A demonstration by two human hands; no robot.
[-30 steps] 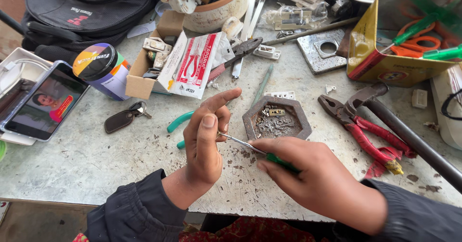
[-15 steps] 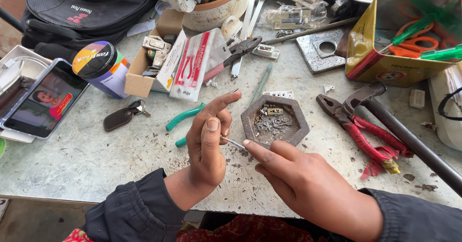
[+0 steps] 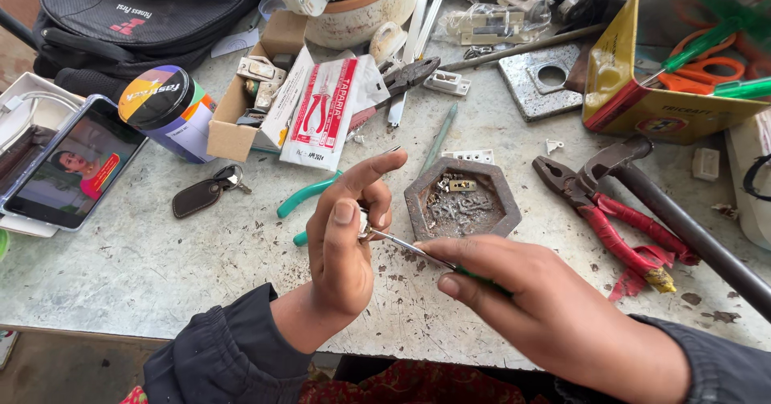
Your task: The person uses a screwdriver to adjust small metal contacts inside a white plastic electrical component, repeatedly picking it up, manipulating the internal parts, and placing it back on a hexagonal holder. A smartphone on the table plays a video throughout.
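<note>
Both hands stayed put, left (image 3: 341, 247) pinching a small part, right (image 3: 530, 308) gripping the screwdriver (image 3: 409, 249).

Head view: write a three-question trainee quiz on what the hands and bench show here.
1. True or false: the right hand holds a thin screwdriver whose tip meets a small part pinched in the left hand.
2. What lies just beyond the hands? A) hexagonal tray B) glass jar C) wooden box
3. Fill in: the pliers right of the tray have ___ wrapped handles.

Key: 1 true; 2 A; 3 red.
</note>
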